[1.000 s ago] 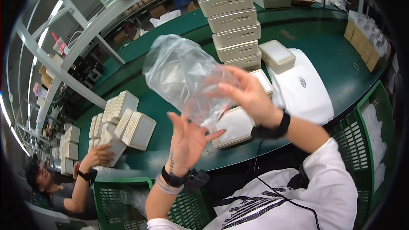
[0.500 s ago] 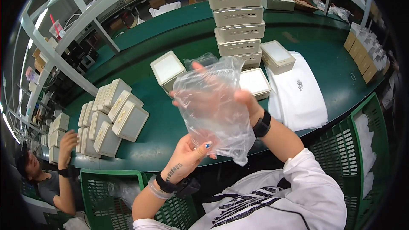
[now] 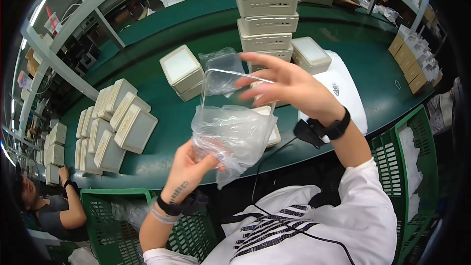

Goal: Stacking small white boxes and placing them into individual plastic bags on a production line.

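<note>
My left hand (image 3: 194,164) is closed on the lower part of a crumpled clear plastic bag (image 3: 233,132), thumb on top. Out of the bag's upper end stands a transparent rectangular cover (image 3: 235,72) with rounded corners, its lower half still inside the film. My right hand (image 3: 294,83) is raised at the cover's upper right corner, fingers stretched out and apart; whether a fingertip touches the cover is unclear. Behind it, another clear plastic piece (image 3: 218,64) lies on the green table. Partly hidden by my right hand and the bag is a cream box-shaped device (image 3: 272,135).
A tall stack of cream devices (image 3: 267,7) stands behind my right hand. Two stacked ones (image 3: 181,71) sit left of it, and several lean in rows (image 3: 115,127) further left. White cloth (image 3: 351,93) lies right. Green crates (image 3: 115,194) stand along the front edge; a co-worker (image 3: 54,211) is at far left.
The bag has slid down off the upper half of the cover, baring its rim. My right hand has left the bag and opened. My view has shifted slightly; the co-worker's arm has lowered.
</note>
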`<state>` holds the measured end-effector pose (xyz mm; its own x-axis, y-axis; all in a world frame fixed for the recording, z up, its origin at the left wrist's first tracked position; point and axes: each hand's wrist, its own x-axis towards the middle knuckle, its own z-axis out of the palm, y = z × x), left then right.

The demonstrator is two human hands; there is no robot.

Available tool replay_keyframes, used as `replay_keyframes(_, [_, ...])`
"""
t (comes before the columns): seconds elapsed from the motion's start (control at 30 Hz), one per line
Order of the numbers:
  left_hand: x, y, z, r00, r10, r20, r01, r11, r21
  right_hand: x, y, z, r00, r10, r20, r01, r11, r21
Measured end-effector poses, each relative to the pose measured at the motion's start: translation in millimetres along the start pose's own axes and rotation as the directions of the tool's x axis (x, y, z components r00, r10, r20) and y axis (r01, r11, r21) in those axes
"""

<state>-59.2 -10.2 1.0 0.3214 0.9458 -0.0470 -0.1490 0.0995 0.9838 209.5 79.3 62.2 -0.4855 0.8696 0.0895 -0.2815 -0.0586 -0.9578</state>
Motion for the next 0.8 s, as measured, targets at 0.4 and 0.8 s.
replay_keyframes(0.4, [-416.8,20.6,-217.6,0.404,-0.067,-0.912,0.897,0.223,0.381,3.7,46.9,-36.7,0.993,0.058,-0.1,-0.031,0.968,0.248])
replay_keyframes(0.8, [-69.6,11.0,1.2,0.81,0.517,-0.278,-0.228,0.713,0.662,-37.4,93.3,2.9,0.961,0.239,0.138,-0.272,0.731,0.626])
